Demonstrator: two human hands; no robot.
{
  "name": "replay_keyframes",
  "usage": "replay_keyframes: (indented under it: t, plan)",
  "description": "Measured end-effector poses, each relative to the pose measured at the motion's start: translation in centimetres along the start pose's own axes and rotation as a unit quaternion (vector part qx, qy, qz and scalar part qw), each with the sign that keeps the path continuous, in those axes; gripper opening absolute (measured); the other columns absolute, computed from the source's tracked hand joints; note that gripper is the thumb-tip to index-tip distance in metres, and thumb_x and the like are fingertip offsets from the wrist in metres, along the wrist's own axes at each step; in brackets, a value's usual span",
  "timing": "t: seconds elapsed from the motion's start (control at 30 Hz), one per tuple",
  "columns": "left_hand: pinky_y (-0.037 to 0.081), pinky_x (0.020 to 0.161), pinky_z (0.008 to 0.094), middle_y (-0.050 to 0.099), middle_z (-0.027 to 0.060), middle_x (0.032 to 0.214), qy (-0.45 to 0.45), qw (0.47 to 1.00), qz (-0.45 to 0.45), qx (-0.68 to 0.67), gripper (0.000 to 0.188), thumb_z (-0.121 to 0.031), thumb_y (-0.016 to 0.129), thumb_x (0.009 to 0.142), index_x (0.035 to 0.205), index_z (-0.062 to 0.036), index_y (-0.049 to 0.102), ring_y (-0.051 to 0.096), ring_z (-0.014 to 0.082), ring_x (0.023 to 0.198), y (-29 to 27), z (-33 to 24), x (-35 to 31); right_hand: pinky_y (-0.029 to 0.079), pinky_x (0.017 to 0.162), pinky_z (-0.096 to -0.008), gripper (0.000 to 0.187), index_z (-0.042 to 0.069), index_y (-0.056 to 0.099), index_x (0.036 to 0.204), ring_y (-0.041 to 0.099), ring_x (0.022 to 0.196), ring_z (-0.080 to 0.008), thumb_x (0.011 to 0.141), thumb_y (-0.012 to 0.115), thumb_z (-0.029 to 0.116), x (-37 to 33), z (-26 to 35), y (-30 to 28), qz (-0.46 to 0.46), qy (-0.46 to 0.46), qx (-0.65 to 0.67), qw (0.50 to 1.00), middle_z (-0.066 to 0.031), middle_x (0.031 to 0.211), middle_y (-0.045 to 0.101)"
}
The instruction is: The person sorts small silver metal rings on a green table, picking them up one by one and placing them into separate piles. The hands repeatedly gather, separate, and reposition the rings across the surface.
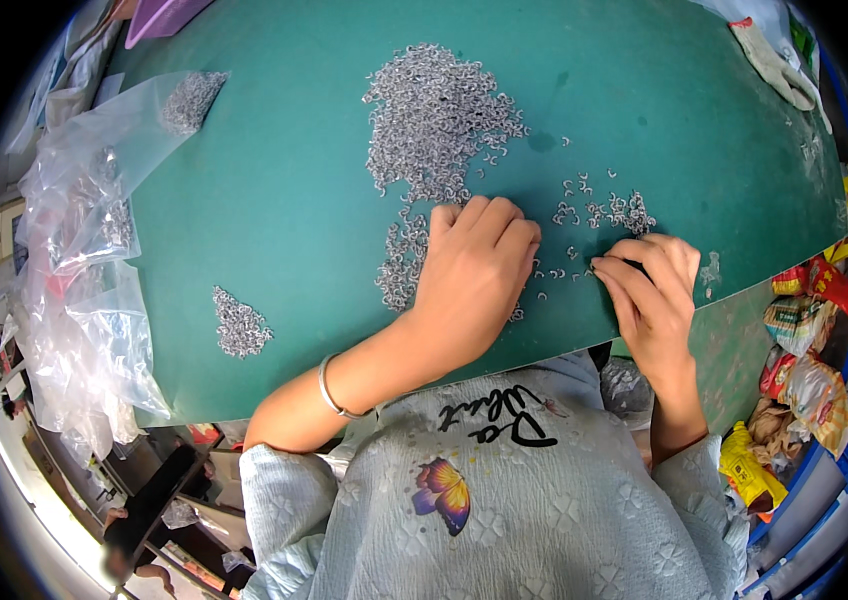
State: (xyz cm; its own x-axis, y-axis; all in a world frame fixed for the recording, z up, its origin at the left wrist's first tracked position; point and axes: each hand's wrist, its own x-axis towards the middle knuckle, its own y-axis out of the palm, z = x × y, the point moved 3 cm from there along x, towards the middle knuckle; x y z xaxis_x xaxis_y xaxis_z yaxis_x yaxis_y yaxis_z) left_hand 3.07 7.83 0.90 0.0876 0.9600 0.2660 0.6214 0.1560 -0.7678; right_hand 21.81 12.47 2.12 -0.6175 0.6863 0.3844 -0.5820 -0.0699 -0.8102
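Note:
Small grey C-shaped metal pieces lie on a green tabletop (294, 180). The largest pile (434, 115) spreads at the far middle and trails down toward me. My left hand (479, 265) rests at the right edge of this trail, its fingers curled down; whatever the fingertips hold is hidden beneath them. To the right, my right hand (654, 285) has thumb and index finger pinched together just above the table, and anything between them is too small to make out. Beyond it sits a small loose cluster (629, 212), with scattered pieces between both hands. A separate small heap (241, 323) lies at the left.
Clear plastic bags (84, 260) cover the table's left edge, one holding more metal pieces (192, 100). A purple container (162, 18) stands far left. At the far right lies a white work glove (772, 65). Colourful packages (809, 380) fill a place beside the table's right edge.

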Motion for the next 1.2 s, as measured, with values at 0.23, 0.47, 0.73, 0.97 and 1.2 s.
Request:
replay_keyframes:
  t: [0.23, 0.47, 0.73, 0.97, 1.2]
  plan:
    - [0.038, 0.077, 0.0372, 0.060, 0.0062, 0.096, 0.048, 0.999, 0.002, -0.017, 0.018, -0.001, 0.071, 0.079, 0.095, -0.0057, 0.065, 0.057, 0.0233, 0.088, -0.1, -0.2, -0.4, 0.038, 0.084, -0.0386, 0.018, 0.007, 0.070, 0.089, 0.057, 0.095, -0.0249, 0.073, 0.079, 0.008, 0.0, 0.5, 0.3, 0.026, 0.060, 0.015, 0.998, -0.0039, 0.100, 0.064]
    - [0.039, 0.078, 0.0374, 0.060, 0.0077, 0.099, 0.081, 0.992, 0.088, -0.038, 0.019, 0.000, 0.068, 0.081, 0.100, -0.0031, 0.065, 0.057, 0.0244, 0.089, -0.8, -0.2, -0.2, 0.036, 0.087, -0.0387, 0.022, 0.008, 0.070, 0.093, 0.055, 0.098, -0.0261, 0.073, 0.080, 0.011, -0.2, 0.2, 0.5, 0.006, 0.068, 0.012, 0.998, -0.0038, 0.105, 0.062]
    - [0.039, 0.079, 0.0382, 0.061, 0.0082, 0.101, 0.026, 0.996, 0.057, -0.065, 0.019, -0.001, 0.068, 0.083, 0.102, -0.0042, 0.066, 0.057, 0.0270, 0.092, -0.2, -0.7, 0.4, 0.035, 0.087, -0.0391, 0.022, 0.009, 0.070, 0.089, 0.056, 0.096, -0.0242, 0.070, 0.081, 0.010, 0.2, 0.3, 1.5, -0.005, 0.062, 0.008, 0.998, -0.0015, 0.102, 0.063]
    - [0.038, 0.077, 0.0369, 0.059, 0.0075, 0.096, 0.053, 0.996, 0.057, -0.031, 0.017, -0.003, 0.070, 0.082, 0.099, -0.0040, 0.066, 0.055, 0.0254, 0.089, 1.3, -0.7, 1.2, 0.032, 0.083, -0.0385, 0.017, 0.011, 0.073, 0.086, 0.056, 0.089, -0.0206, 0.070, 0.078, 0.009, 0.0, 0.7, 0.8, 0.001, -0.002, -0.047, 0.999, 0.0010, 0.095, 0.064]
    - [0.038, 0.075, 0.0367, 0.059, 0.0063, 0.093, 0.046, 0.998, 0.049, -0.012, 0.014, -0.006, 0.072, 0.081, 0.094, -0.0049, 0.066, 0.055, 0.0244, 0.085, 0.4, -0.4, 0.6, 0.033, 0.081, -0.0389, 0.018, 0.009, 0.069, 0.087, 0.056, 0.089, -0.0214, 0.071, 0.078, 0.009, 0.2, 0.3, 0.9, 0.013, 0.016, 0.006, 1.000, -0.0001, 0.094, 0.063]
